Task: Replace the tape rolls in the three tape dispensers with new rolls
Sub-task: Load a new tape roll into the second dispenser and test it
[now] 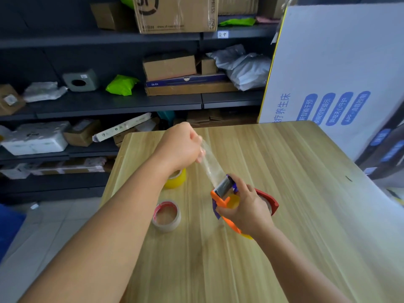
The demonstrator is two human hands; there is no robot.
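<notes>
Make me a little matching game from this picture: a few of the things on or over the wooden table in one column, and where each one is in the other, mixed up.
Things:
1. yellow tape roll
2. red-cored tape roll
3. tape dispenser
4. clear tape strip

Places:
A. gripped in the right hand
B. stretched between the left hand and the dispenser
C. lying flat on the table, nearest the camera
D. on the table, partly hidden behind the left wrist

Pairs: 1-D, 2-C, 3-A, 4-B
</notes>
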